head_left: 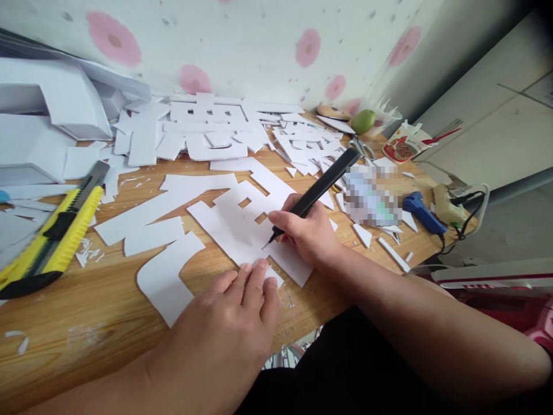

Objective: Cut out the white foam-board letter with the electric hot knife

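My right hand (pixel 311 233) is closed around a slim black craft knife (pixel 322 183), held like a pen and tilted up to the right. Its thin pale tip meets a white foam board piece (pixel 242 222) with small square cut-outs. My left hand (pixel 233 314) lies flat, fingers stretched out, their tips pressing on the near edge of that same board. Left of it rests a curved white board piece (pixel 166 276), partly hidden by my left hand. Another angular white piece (pixel 147 222) lies farther left.
A yellow box cutter (pixel 56 230) is at the left. White offcuts (pixel 216 129) pile along the wall, with folded white forms (pixel 52 98) beside them. Scissors (pixel 363 148), a paper cup (pixel 404 141), a blue glue gun (pixel 419 212) and a power strip (pixel 453 204) stand at the right.
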The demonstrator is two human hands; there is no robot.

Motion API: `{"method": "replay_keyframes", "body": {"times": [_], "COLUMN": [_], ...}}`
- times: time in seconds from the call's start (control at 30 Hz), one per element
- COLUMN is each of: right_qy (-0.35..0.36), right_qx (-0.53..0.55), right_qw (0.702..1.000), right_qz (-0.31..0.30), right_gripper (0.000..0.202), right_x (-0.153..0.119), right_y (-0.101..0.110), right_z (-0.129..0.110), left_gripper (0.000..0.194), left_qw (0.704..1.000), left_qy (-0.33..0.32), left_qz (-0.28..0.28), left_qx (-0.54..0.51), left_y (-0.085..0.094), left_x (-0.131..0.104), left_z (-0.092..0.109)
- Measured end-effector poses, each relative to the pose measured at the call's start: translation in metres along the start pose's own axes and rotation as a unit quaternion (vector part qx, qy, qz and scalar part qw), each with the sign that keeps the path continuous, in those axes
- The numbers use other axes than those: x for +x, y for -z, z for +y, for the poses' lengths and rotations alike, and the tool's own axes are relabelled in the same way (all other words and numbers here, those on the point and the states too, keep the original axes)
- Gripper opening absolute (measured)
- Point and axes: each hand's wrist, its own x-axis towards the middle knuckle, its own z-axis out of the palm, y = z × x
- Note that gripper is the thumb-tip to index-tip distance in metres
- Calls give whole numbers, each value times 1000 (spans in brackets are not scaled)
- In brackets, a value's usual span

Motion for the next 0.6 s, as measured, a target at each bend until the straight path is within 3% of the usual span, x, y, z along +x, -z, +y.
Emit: {"method": "replay_keyframes", "body": {"times": [0.6], "right_qy": [23], "right_qx": [-56], "right_qw": [998], "right_qz": [-5], "right_gripper": [36], "right_x": [-3], "right_y": [-2], "right_z": [-4], "left_gripper": [37], "left_qw": [1000], "left_qy": [1], "left_qz": [0], "left_qx": [-10], "left_y": [3], "left_x": [-1], "left_z": [0]}}
